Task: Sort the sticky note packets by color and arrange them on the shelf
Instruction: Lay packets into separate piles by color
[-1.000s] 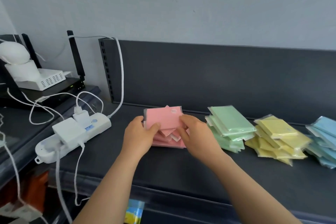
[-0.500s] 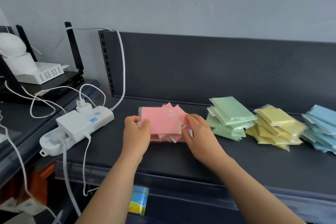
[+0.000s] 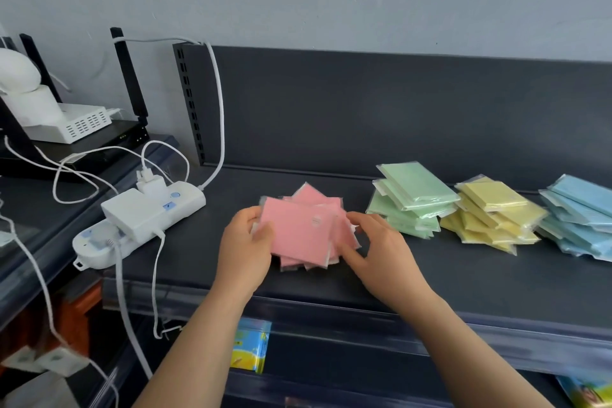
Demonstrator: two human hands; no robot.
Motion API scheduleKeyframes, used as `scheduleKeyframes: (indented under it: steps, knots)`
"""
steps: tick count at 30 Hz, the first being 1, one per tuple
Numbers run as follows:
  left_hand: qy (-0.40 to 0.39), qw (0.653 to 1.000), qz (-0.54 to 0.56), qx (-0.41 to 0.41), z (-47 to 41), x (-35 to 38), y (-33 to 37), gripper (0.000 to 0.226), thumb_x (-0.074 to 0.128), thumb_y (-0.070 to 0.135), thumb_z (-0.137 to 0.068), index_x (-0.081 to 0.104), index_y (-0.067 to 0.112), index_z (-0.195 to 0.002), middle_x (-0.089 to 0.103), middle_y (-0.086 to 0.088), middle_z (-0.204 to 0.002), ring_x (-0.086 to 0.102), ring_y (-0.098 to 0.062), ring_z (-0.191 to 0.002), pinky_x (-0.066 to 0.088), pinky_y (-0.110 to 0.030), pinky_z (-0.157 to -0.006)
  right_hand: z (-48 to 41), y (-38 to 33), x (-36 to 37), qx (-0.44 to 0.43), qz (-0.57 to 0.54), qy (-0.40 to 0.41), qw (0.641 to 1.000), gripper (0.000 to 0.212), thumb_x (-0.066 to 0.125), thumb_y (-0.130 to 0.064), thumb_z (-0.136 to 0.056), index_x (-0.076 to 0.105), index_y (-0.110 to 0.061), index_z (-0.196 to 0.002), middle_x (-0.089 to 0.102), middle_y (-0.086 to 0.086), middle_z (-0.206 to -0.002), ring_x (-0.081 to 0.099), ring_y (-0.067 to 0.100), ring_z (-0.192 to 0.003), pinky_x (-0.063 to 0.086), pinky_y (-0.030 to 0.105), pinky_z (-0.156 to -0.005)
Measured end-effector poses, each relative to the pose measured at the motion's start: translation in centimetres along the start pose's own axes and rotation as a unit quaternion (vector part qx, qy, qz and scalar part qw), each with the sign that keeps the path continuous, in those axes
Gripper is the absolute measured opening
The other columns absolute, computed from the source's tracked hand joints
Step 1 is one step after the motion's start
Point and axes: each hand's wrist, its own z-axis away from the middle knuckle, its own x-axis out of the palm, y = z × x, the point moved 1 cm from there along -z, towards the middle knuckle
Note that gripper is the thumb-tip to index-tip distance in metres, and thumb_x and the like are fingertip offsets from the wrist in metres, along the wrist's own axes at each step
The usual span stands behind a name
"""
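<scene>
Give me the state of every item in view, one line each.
pink packets: fanned, uneven pile on the shelf, held at both sides
left hand: grips pile's left edge
right hand: grips pile's right edge
green packets: loose stack, untouched
yellow packets: loose stack, untouched
blue packets: loose stack, partly out of frame
power strip: plugs inserted

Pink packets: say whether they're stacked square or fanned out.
Fanned out. The pink packets show corners poking out at differing angles beneath the top one.

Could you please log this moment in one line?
pink plastic-wrapped sticky note packets: fanned pile on dark shelf; left hand: grips left edge; right hand: holds right edge
</scene>
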Motion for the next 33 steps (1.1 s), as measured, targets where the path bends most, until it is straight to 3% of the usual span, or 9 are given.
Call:
scheduleKeyframes:
  steps: [5, 9, 13, 15, 17, 20, 24, 30, 33]
  knots:
    - [-0.040, 0.998, -0.041, 0.009, 0.3, 0.2, -0.1, 0.020, 0.052, 0.013, -0.095, 0.051, 0.020, -0.114, 0.064, 0.006, -0.111, 0.060, -0.005, -0.096, 0.041, -0.014, -0.065, 0.8, 0.1, 0.2, 0.043, -0.056, -0.004, 0.998, 0.036, 0.047, -0.029, -0.098, 0.052, -0.021, -0.133, 0.053, -0.010, -0.118, 0.052, 0.012, -0.110, 0.042, 0.023, -0.090]
    - [-0.090, 0.993, -0.068, 0.034, 1.3, 0.9, 0.3, 0.016, 0.052, 0.018, -0.096, 0.047, 0.023, -0.111, 0.063, 0.010, -0.108, 0.060, -0.003, -0.092, 0.041, -0.010, -0.060, 1.1, 0.2, -0.1, 0.062, -0.064, -0.009, 0.996, 0.042, 0.061, -0.038, -0.088, 0.053, -0.023, -0.126, 0.052, -0.011, -0.115, 0.050, 0.008, -0.105, 0.041, 0.022, -0.086]
    - [-0.132, 0.988, -0.064, 0.051, 1.7, 0.8, 0.3, 0.013, 0.053, 0.020, -0.096, 0.048, 0.027, -0.106, 0.063, 0.015, -0.104, 0.061, -0.001, -0.093, 0.042, -0.009, -0.061, 1.1, 0.8, -0.4, 0.116, -0.111, 0.007, 0.987, 0.023, 0.068, -0.033, -0.085, 0.058, -0.021, -0.103, 0.057, -0.008, -0.102, 0.055, 0.008, -0.090, 0.045, 0.021, -0.077]
    - [-0.107, 0.992, -0.056, 0.047, 1.5, 0.5, 0.2, 0.012, 0.052, 0.018, -0.096, 0.048, 0.024, -0.106, 0.062, 0.010, -0.104, 0.060, -0.004, -0.093, 0.042, -0.014, -0.064, 1.2, 1.0, -0.6, 0.122, -0.121, 0.024, 0.985, 0.018, 0.061, -0.036, -0.090, 0.059, -0.023, -0.103, 0.060, -0.007, -0.099, 0.058, 0.011, -0.088, 0.048, 0.024, -0.077]
    - [-0.043, 0.998, -0.028, 0.038, 1.4, 0.3, 0.3, 0.011, 0.050, 0.017, -0.097, 0.046, 0.021, -0.106, 0.059, 0.006, -0.101, 0.058, -0.007, -0.092, 0.042, -0.019, -0.064, 1.2, 1.0, -0.8, 0.114, -0.113, 0.024, 0.987, 0.027, 0.056, -0.034, -0.093, 0.056, -0.024, -0.119, 0.059, -0.009, -0.110, 0.057, 0.010, -0.097, 0.046, 0.023, -0.084]
    - [0.065, 0.997, 0.029, 0.018, 1.2, -0.1, 0.6, 0.013, 0.047, 0.015, -0.097, 0.041, 0.017, -0.108, 0.056, 0.006, -0.096, 0.053, -0.001, -0.081, 0.040, -0.018, -0.060, 0.7, 0.5, -1.1, 0.059, -0.094, 0.014, 0.994, 0.041, 0.056, -0.028, -0.094, 0.049, -0.023, -0.134, 0.049, -0.014, -0.126, 0.048, 0.007, -0.117, 0.034, 0.011, -0.091]
    - [0.127, 0.990, 0.059, -0.001, 0.4, 0.0, 0.9, 0.014, 0.042, 0.013, -0.098, 0.038, 0.012, -0.111, 0.054, -0.001, -0.101, 0.053, -0.009, -0.080, 0.040, -0.024, -0.059, -0.7, -0.2, -1.1, 0.014, -0.034, -0.082, 0.996, 0.058, 0.060, -0.032, -0.092, 0.036, -0.025, -0.145, 0.032, -0.011, -0.150, 0.026, 0.009, -0.140, 0.020, 0.015, -0.106]
    - [0.143, 0.987, 0.067, -0.005, -0.4, 0.8, 1.3, 0.013, 0.039, 0.011, -0.099, 0.037, 0.013, -0.111, 0.056, -0.007, -0.110, 0.056, -0.021, -0.091, 0.042, -0.028, -0.065, -1.3, 0.3, -2.0, 0.032, 0.001, -0.118, 0.993, 0.056, 0.070, -0.039, -0.081, 0.050, -0.023, -0.130, 0.044, -0.011, -0.127, 0.046, 0.006, -0.108, 0.033, 0.016, -0.088]
    - [0.140, 0.987, 0.081, -0.015, -0.7, 1.3, 1.5, 0.013, 0.038, 0.012, -0.099, 0.036, 0.015, -0.111, 0.056, -0.008, -0.112, 0.059, -0.023, -0.094, 0.044, -0.030, -0.069, -2.7, -0.2, -2.1, 0.017, -0.020, -0.077, 0.997, 0.042, 0.066, -0.032, -0.085, 0.053, -0.024, -0.124, 0.049, -0.008, -0.118, 0.047, 0.000, -0.091, 0.034, 0.010, -0.077]
